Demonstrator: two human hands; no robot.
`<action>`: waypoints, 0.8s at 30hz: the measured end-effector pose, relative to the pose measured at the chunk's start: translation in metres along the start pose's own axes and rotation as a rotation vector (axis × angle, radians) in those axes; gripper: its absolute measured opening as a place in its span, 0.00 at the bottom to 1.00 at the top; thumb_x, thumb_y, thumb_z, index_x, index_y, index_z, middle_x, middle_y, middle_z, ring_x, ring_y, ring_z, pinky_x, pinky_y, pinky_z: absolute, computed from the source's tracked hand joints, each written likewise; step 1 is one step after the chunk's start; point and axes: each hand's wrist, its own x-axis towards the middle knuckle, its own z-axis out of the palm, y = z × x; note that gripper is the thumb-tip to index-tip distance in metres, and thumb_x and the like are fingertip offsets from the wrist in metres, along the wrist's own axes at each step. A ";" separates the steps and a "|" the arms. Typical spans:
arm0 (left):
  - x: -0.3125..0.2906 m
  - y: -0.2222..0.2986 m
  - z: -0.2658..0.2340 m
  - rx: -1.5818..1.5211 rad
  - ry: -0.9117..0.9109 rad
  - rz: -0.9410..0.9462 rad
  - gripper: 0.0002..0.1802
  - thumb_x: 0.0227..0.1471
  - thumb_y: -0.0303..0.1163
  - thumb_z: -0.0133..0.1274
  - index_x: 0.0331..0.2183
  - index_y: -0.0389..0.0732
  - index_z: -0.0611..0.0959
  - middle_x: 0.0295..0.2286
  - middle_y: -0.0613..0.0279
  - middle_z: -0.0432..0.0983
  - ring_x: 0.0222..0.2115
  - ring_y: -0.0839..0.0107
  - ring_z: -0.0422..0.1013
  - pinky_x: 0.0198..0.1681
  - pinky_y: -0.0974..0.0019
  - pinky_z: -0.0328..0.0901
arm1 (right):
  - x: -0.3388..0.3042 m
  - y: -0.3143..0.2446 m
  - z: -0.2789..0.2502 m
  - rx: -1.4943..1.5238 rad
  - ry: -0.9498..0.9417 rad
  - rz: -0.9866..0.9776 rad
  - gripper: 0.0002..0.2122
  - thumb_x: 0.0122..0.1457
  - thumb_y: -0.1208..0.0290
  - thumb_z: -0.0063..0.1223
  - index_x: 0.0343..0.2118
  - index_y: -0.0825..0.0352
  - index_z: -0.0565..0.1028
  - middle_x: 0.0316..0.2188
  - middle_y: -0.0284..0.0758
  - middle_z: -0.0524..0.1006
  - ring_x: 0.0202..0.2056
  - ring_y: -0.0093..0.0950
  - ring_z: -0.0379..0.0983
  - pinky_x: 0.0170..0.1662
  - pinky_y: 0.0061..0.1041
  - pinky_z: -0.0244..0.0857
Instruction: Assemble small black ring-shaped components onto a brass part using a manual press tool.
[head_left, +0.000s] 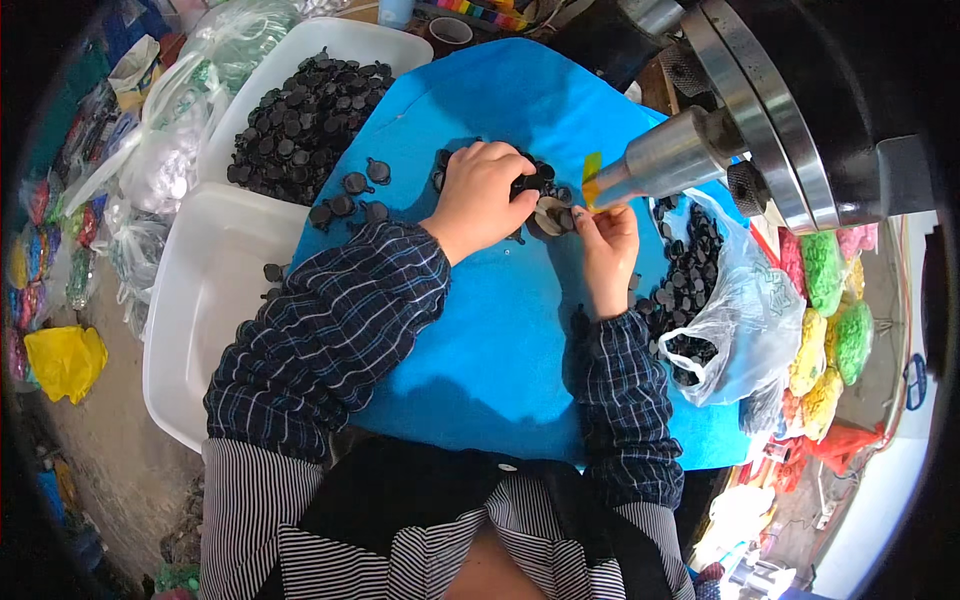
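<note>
My left hand (pixel 485 195) is curled over a small heap of black round plastic parts with little tabs. Between its thumb and fingertips sits one of these black parts (pixel 530 182), mostly covered by the fingers. My right hand (pixel 612 250) is closed in a pinch right under the end of a metal cylinder (pixel 670 160); what its fingers hold is too small to make out. A beige disc-like piece (pixel 548 218) lies between the two hands. Yellow tape (pixel 592 180) wraps the cylinder's tip. Both hands are over a blue cloth-like surface (pixel 480 350).
Left of the blue surface, one white tub (pixel 410 48) holds many black parts and another white tub (pixel 165 370) only a few. Several loose parts (pixel 355 183) lie nearby. At right, a clear plastic bag (pixel 745 300) spills black parts beneath the large machine head (pixel 770 110).
</note>
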 end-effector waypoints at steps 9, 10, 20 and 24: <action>0.000 -0.001 0.000 -0.015 -0.012 -0.011 0.13 0.46 0.34 0.60 0.35 0.40 0.82 0.37 0.58 0.76 0.42 0.55 0.69 0.47 0.54 0.62 | 0.002 0.007 0.000 0.051 0.056 -0.064 0.09 0.56 0.86 0.54 0.37 0.67 0.68 0.35 0.30 0.72 0.36 0.19 0.71 0.41 0.20 0.67; 0.000 -0.001 0.000 -0.007 -0.011 -0.009 0.13 0.46 0.34 0.60 0.35 0.40 0.83 0.37 0.58 0.76 0.42 0.55 0.69 0.47 0.54 0.62 | 0.002 0.008 0.000 0.044 0.086 -0.191 0.09 0.56 0.86 0.54 0.36 0.67 0.68 0.37 0.30 0.71 0.36 0.19 0.71 0.40 0.20 0.67; 0.000 -0.001 -0.003 0.000 -0.036 -0.031 0.13 0.46 0.34 0.60 0.35 0.39 0.83 0.37 0.58 0.76 0.42 0.56 0.69 0.47 0.54 0.62 | -0.002 -0.005 0.006 -0.002 0.047 0.011 0.12 0.53 0.90 0.53 0.37 0.68 0.67 0.37 0.31 0.69 0.39 0.22 0.70 0.44 0.23 0.69; 0.001 -0.001 -0.001 -0.010 -0.019 -0.006 0.13 0.46 0.33 0.61 0.35 0.39 0.83 0.37 0.58 0.76 0.41 0.55 0.70 0.47 0.54 0.63 | -0.001 -0.008 0.004 -0.132 0.121 -0.367 0.13 0.50 0.92 0.54 0.35 0.68 0.67 0.39 0.35 0.73 0.40 0.26 0.71 0.45 0.24 0.68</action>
